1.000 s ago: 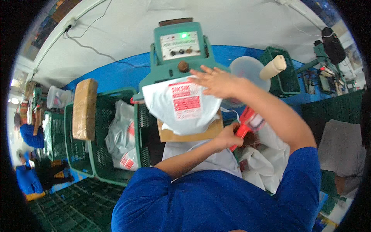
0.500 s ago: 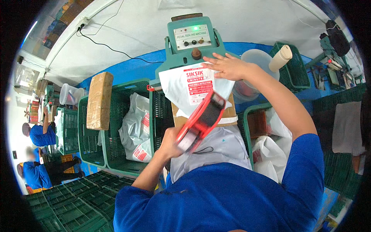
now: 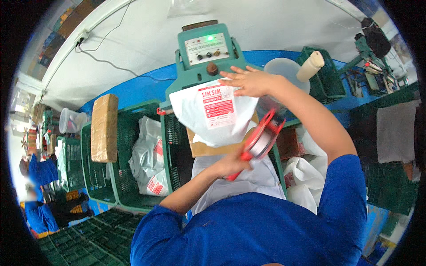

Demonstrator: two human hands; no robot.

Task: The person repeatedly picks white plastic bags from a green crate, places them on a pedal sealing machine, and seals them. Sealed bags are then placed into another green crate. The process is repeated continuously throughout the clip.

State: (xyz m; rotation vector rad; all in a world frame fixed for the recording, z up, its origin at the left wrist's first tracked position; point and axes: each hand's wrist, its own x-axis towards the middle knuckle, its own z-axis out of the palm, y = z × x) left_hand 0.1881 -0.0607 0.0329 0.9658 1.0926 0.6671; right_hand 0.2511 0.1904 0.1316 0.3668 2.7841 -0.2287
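Observation:
My left hand (image 3: 231,165) is closed round the handle of a red tape dispenser (image 3: 262,138), smeared a little by motion. The dispenser is raised beside the lower right edge of a white plastic bag (image 3: 188,105) with red print. That bag lies against the front of a green pedal sealing machine (image 3: 202,73), over a brown cardboard surface (image 3: 208,150). Across the bag's upper right corner my right hand (image 3: 252,83) lies with its fingers spread, just below the machine's brown knob (image 3: 212,68).
Left of the machine stand green crates (image 3: 140,201), one holding filled white bags (image 3: 148,153). A brown taped block (image 3: 104,128) rests on their rims. More white bags (image 3: 306,175) fill a crate at right, near a clear tub (image 3: 284,66). Two people in blue (image 3: 42,170) are far left.
The tape dispenser in my left hand has swung rightward, off the front of the bag to its right side. My right hand stays on the bag's upper corner. The whole view has shifted slightly.

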